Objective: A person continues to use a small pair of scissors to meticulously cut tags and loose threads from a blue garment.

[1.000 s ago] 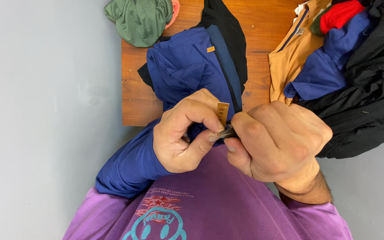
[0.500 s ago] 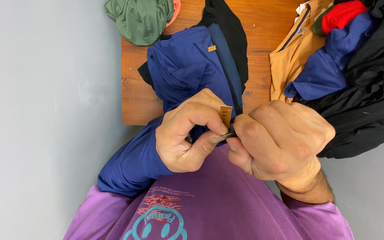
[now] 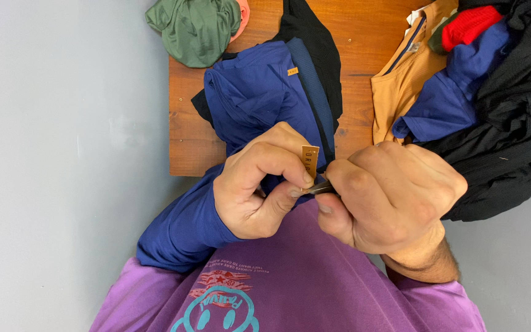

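A navy blue garment lies partly on a small wooden table and drapes down toward my body. My left hand pinches a small tan tag sewn to the garment's dark edge. My right hand is closed just to the right, fingers gripping the same dark edge where the two hands meet. Both fists hover above my purple shirt. What lies between the fingertips is mostly hidden.
A green garment with a pink piece behind it sits at the table's back left corner. An orange-tan garment, a red item, another blue piece and a black heap pile at right. Grey floor surrounds the table.
Both hands have stayed together on the tag and edge; only a slight shift of the hands and garment shows.
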